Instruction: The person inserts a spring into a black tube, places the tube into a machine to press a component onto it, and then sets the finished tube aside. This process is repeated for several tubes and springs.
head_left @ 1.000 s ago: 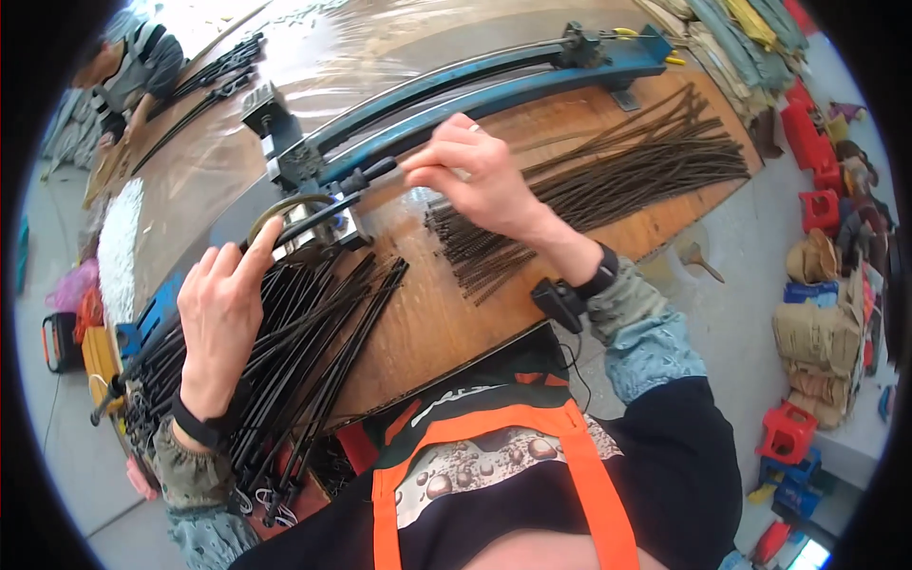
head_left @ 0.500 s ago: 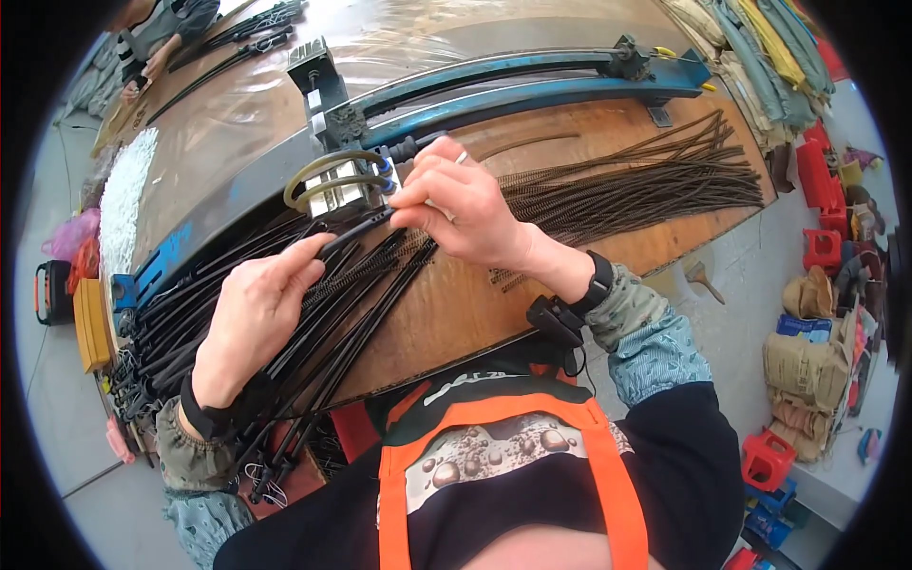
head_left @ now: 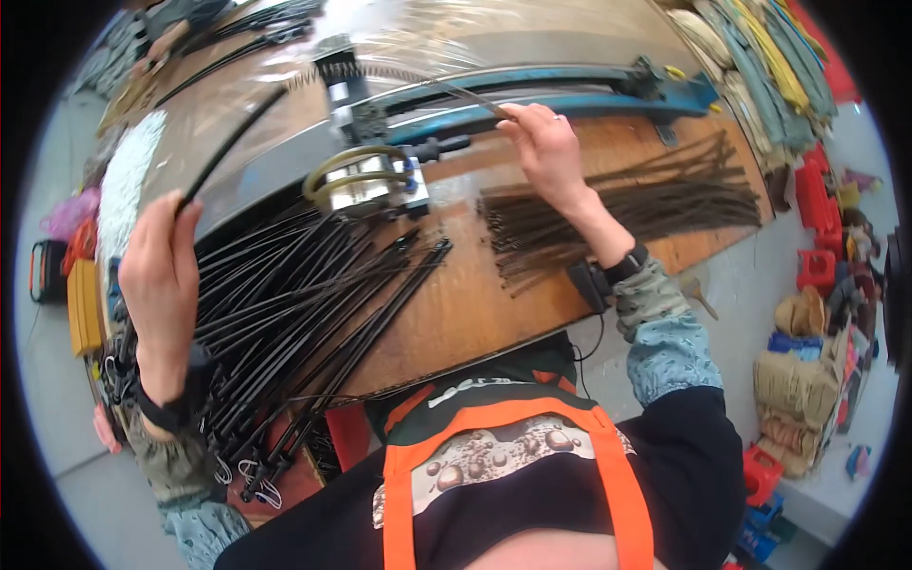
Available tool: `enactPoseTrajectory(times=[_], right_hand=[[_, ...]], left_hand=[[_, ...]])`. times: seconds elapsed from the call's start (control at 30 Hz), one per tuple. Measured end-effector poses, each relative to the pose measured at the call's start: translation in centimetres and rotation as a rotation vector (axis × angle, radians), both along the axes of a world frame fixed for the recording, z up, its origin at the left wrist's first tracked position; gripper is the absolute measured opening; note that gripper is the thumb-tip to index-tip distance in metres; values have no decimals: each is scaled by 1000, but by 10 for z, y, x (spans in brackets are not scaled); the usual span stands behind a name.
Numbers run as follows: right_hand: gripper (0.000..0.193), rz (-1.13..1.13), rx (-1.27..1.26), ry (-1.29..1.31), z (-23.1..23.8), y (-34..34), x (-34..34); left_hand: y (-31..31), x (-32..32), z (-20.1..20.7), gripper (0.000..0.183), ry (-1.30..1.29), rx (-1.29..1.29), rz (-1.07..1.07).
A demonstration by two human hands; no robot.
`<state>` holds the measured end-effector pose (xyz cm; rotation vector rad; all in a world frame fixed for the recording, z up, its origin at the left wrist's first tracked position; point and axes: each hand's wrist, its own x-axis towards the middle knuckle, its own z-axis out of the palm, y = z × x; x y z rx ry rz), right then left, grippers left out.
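Two hands grip as I watch: the left hand [head_left: 160, 280] is closed on a black rod [head_left: 231, 141] at the frame's upper left, the right hand [head_left: 549, 157] pinches a coiled spring [head_left: 389, 72] arching across the upper middle to the rod's tip.

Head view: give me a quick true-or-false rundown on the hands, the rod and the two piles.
1. The left hand grips a black rod. True.
2. The right hand is empty. False: it pinches a coiled spring.
3. The hands are touching each other. False: they are well apart.
4. The pile of brown springs lies right of the pile of black rods. True.
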<state>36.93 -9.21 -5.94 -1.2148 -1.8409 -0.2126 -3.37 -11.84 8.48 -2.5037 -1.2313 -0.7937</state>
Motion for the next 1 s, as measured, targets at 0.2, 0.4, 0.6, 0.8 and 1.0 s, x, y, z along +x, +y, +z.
enactPoseTrajectory(times=[0.2, 0.4, 0.6, 0.8, 1.0], right_hand=[[22, 372, -426, 298, 45, 59, -90], [22, 459, -313, 256, 50, 101, -135], [19, 535, -522, 374, 42, 111, -138], [15, 595, -216, 24, 37, 130, -135], [8, 507, -77, -390, 56, 125, -148]], left_hand=[[9, -38, 17, 19, -130, 52, 99], [-16, -83, 7, 19, -125, -29, 251], [-6, -96, -22, 20, -175, -82, 254], [11, -86, -25, 21, -231, -153, 246], [22, -86, -29, 21, -236, -183, 317]])
